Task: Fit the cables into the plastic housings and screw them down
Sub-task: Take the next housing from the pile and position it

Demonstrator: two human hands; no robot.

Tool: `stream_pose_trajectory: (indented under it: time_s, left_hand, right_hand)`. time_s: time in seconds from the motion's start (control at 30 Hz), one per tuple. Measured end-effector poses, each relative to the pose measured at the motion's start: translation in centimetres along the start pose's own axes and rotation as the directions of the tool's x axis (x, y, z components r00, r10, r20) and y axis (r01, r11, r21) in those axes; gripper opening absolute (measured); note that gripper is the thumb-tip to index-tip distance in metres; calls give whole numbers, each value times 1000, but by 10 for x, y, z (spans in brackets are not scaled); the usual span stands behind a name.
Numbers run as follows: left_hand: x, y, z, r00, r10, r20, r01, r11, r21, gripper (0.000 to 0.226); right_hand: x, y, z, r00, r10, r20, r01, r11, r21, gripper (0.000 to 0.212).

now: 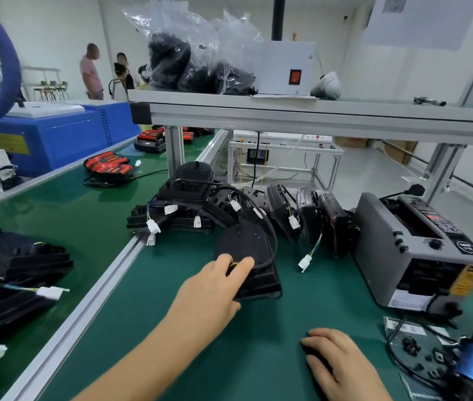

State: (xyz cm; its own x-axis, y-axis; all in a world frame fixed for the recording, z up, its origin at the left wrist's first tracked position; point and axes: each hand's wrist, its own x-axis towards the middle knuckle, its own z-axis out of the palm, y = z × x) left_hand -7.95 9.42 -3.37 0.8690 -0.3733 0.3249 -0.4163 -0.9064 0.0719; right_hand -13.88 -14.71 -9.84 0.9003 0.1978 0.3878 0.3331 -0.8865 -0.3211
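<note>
- The black plastic housing (244, 244) lies in the middle of the green bench mat (258, 328), in front of the heap of similar black housings (189, 192) at the far edge of the bench.
- Its long axis runs away from the person: the wide, stepped end is near and the rounded end points to the far edge. It seems to lean up towards the heap.
- The left hand (209, 290) is on the near left side of this housing. Its fingers (245, 263) are curled over the top face and the thumb sits under the near edge, so I judge that it grips the housing. Something small and yellowish shows between two fingers, but I cannot tell what it is.
- A thick black cable (272, 241) loops along the right side of the housing down to its near corner, on the side away from the gripping fingers.
- The right hand (339, 366) rests on the mat near the front edge of the bench, well apart from the housing. Its fingers are bent down over something dark; I cannot tell whether it holds this.
- The left hand is clearly the nearer one. I judge that the next move needs the housing drawn towards the front edge, where the right hand can reach the cable side.
</note>
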Motion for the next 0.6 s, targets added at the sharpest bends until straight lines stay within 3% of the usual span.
stream_pose_trajectory:
  time_s: [0.07,0.13,0.2,0.27,0.33,0.4,0.53,0.6]
  left_hand:
    - [-11,3,6,999,6,33,-5,1000,-15,73]
    - [-16,6,11,998,13,68,-11,1000,-19,72]
    - [-17,10,14,994,23,105,-21,1000,-17,71]
    - [-15,14,15,991,29,133,-29,1000,-5,70]
    - [-12,17,16,986,42,162,-46,999,21,69]
    - [-11,17,15,980,70,188,-77,996,34,71]
    - [0,2,13,963,184,198,-168,981,-98,59]
    - [24,-18,7,996,93,11,-87,966,-244,50]
  right_hand:
    - [7,-2,-2,975,176,138,-199,964,175,23]
    - [23,-14,-5,893,376,246,-449,735,508,24]
    - [49,-26,-5,829,452,329,-539,492,684,43]
    - [77,-34,-2,781,439,445,-606,359,710,67]
    - [99,-34,4,738,433,518,-664,331,670,82]
    - [112,-31,11,701,441,561,-706,316,634,84]
    - [118,-21,28,717,452,531,-687,333,646,48]
    - [116,-20,32,736,460,497,-663,339,667,30]
